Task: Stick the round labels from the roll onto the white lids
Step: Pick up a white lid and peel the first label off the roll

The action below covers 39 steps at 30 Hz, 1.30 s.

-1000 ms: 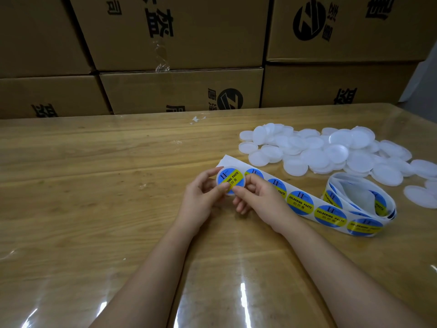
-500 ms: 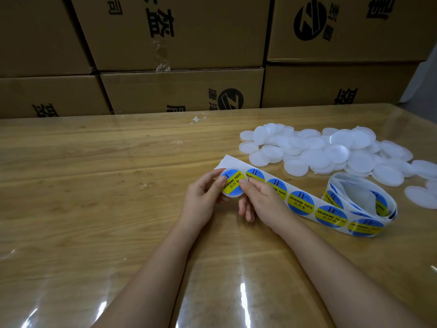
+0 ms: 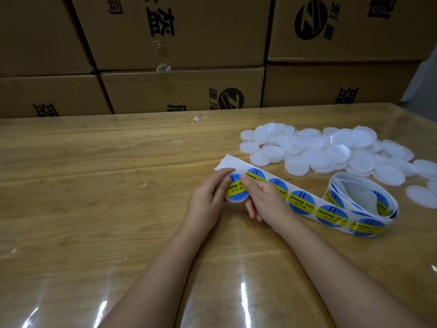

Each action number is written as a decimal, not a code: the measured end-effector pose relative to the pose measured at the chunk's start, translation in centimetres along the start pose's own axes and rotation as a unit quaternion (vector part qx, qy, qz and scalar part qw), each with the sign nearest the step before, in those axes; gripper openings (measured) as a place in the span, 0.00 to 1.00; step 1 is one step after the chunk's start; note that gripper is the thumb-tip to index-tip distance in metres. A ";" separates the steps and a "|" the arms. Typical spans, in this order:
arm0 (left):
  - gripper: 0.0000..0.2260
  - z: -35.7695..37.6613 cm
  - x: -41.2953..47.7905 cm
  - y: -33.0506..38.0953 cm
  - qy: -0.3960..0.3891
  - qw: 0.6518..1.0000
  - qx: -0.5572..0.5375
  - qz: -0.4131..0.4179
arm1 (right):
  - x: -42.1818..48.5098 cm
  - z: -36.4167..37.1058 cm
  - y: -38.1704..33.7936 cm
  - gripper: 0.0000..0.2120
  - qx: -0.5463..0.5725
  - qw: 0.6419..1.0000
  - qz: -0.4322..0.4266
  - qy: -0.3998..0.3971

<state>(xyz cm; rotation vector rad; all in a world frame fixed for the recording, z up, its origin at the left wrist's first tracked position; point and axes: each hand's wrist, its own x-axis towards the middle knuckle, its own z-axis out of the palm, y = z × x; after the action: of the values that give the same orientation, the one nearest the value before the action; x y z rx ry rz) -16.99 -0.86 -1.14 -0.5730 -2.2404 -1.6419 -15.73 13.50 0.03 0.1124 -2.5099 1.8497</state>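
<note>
Stacked brown cardboard cartons (image 3: 179, 31) with black print close the background. Before them a wooden table (image 3: 94, 185) under a clear plastic sheet (image 3: 243, 292) carries the work.

Between the two grips is one white round plastic lid (image 3: 237, 200), already bearing a blue-and-yellow round label (image 3: 235, 189) that reads "SOLDERING PASTE". Whether the lid rests on the table cannot be told.

- **Left grip** (image 3: 207, 202): curled round the lid's left edge, one digit laid over the label's left part.
- **Right grip** (image 3: 267, 200): closed on the lid's right edge, thumb across the label's upper right.

The unwound strip of the roll of labels (image 3: 361, 200) runs from just behind the grips out to the right of the right grip, where the coil lies. The heap of bare white lids (image 3: 314, 150) sits beyond the right grip, well apart from it.

Step in hand, as judged: pressing the label flat on this lid.

The next move would call for three things:
- setting the finished lid down apart from the bare ones;
- peeling the leading label, which lies just behind the right grip's fingertips;
- fetching a fresh lid from the heap, keeping the label centred as it goes on.

Compared with one second ago:
- the lid sits lower and nearer the person, its print now slanted;
- the right thumb has shifted from the lower rim onto the label;
- the roll and the heap lie as they did.
</note>
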 end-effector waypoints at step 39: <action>0.12 -0.2 0.4 -0.2 0.002 0.991 -0.103 -0.084 | 0.2 -0.1 0.3 0.22 -0.022 0.999 -0.029 0.018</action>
<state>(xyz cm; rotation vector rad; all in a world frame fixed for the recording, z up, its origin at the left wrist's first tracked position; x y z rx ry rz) -17.36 -1.06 -1.04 -0.4397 -2.1828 -1.9716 -15.97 13.68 -0.24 0.1481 -2.4943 1.7569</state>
